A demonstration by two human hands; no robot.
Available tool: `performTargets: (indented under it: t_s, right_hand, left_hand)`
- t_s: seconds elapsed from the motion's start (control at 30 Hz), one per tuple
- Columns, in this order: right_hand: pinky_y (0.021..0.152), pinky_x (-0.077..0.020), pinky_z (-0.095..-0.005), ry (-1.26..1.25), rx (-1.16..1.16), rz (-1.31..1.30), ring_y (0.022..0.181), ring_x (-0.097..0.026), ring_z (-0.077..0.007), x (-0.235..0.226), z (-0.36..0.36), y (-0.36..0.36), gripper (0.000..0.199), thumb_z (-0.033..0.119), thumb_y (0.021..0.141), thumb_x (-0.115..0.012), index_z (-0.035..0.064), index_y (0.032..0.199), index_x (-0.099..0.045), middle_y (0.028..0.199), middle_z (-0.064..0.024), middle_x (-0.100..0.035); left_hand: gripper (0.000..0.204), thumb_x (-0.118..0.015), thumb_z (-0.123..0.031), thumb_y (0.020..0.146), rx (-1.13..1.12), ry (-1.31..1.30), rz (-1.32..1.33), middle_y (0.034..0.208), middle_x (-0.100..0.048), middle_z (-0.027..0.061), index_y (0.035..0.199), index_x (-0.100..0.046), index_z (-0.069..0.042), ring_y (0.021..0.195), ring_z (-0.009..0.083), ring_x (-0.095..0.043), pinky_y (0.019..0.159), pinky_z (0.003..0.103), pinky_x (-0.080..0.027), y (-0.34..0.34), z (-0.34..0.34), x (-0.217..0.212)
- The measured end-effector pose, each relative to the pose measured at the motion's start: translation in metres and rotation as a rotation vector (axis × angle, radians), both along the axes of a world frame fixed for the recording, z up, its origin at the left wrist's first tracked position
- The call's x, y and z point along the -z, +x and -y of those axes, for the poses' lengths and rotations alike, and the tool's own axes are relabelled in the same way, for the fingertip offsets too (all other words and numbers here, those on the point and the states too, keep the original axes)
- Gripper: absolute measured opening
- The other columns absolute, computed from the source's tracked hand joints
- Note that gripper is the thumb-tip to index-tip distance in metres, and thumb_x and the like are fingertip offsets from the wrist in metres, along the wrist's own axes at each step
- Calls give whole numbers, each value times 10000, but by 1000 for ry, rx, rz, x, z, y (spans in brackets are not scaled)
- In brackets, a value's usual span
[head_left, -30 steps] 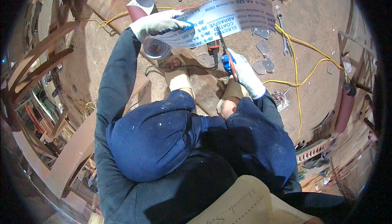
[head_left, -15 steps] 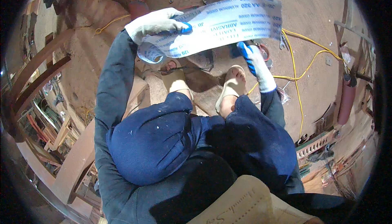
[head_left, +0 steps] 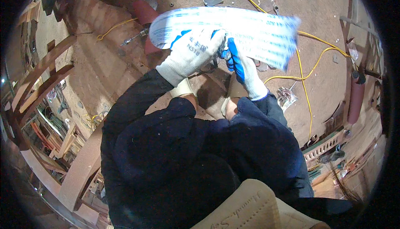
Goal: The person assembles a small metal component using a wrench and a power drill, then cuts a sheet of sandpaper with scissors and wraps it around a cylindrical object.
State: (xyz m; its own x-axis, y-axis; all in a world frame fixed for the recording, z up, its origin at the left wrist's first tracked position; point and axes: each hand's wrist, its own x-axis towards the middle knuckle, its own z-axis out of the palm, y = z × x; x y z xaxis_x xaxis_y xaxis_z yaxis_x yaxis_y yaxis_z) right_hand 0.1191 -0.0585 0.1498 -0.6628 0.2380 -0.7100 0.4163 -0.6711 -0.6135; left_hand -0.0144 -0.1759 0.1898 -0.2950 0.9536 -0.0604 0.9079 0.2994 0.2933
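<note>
A long strip of sandpaper (head_left: 262, 33), white-backed with blue print, stretches across in front of me above the floor. Its left end curls round, and the right end is smeared by motion. My left hand (head_left: 189, 56), in a white knit glove with blue-coated fingers, is closed on the strip's lower edge. Close beside it, fingertips nearly meeting, my right hand (head_left: 246, 68) wears the same kind of glove. The right fingers are curled in at the strip's lower edge; a small dark thing shows between the hands, too unclear to name.
A yellow cord (head_left: 301, 79) loops over the floor at right, near a crumpled plastic bag (head_left: 286, 97). Dark red rolls lie at far right (head_left: 356, 99) and upper left (head_left: 141, 6). Curved wooden pieces (head_left: 43, 76) and a wooden beam (head_left: 81, 168) stand along the left.
My left hand has moved right and down along the strip, and my right hand has come left to meet it. The strip has shifted, its right end now lower.
</note>
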Motion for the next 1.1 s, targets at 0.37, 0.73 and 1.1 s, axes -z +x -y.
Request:
performTargets:
  t_s: [0.37,0.73,1.1]
  right_hand:
    - [908,-453,-334,250,-800,-361,1056,-583,-212,-9,-25,42,316,158,926,-566,63,1228,-560,1225,-104,-581]
    - [820,-487,-401,703,-1096,-73,905,-632,-330,-8,-161,108,346,156,764,-615,24,1083,-641,986,-170,-659]
    - [898,-464,-329,434,-223,-223,1016,-595,-192,49,-139,92,493,319,900,-553,-44,1233,-524,1148,-123,-619]
  left_hand:
    - [192,-587,-292,803,463,-34,366,799,-594,62,891,-569,-122,752,250,-613,628,371,-499,9,40,27]
    - [386,-603,-361,834,89,-144,678,874,-650,166,1073,-643,-60,838,294,-628,779,370,-486,-91,77,-58]
    - [362,-628,-280,854,-457,374,433,901,-651,137,1097,-609,-13,792,316,-642,735,365,-501,-64,36,-10]
